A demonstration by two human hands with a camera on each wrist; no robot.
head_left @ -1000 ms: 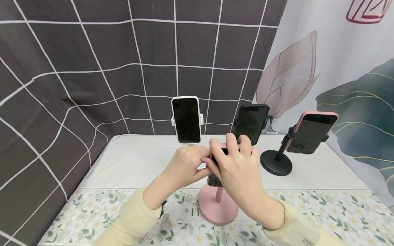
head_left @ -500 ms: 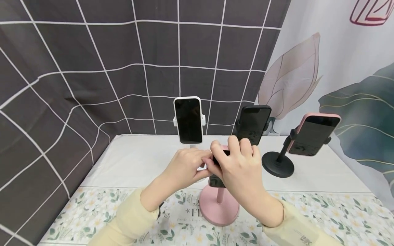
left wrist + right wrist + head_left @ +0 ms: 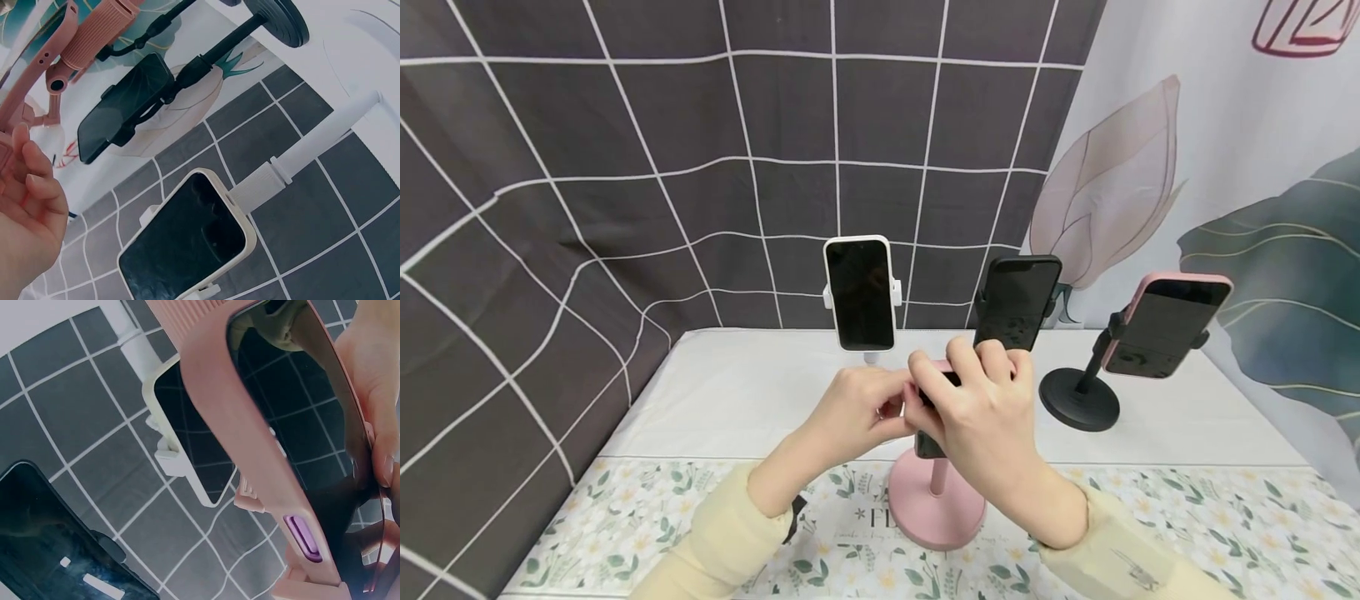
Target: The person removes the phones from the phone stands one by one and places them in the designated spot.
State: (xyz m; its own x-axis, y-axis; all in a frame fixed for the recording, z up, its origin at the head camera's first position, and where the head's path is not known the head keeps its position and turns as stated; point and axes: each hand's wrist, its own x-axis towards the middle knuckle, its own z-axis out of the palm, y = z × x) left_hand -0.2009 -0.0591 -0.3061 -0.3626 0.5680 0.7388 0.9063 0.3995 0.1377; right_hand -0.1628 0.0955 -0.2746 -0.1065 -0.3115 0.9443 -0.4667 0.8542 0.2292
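Note:
A phone (image 3: 927, 447) in a pink case sits in the clamp of a pink phone stand (image 3: 937, 512), mostly covered by both hands in the head view. My left hand (image 3: 857, 412) reaches in from the left, its thumb and fingers curled at the stand's clamp by the phone's left edge. Its curled fingers (image 3: 37, 165) show beside the pink clamp in the left wrist view. My right hand (image 3: 981, 412) grips the phone from above, fingers bent over the top and thumb against the left edge, close to the left fingertips. The pink case (image 3: 215, 394) fills the middle of the right wrist view.
Behind the hands stands a white-cased phone (image 3: 860, 292) in a white holder. A black phone (image 3: 1017, 300) and a pink-cased phone (image 3: 1167, 327) on a black stand (image 3: 1078, 400) are to the right. A floral cloth (image 3: 647, 525) covers the near table.
The left fingers have shifted slightly and bunched closer against the right thumb at the phone's left edge. The stand and the other phones keep their places; the view moved a little.

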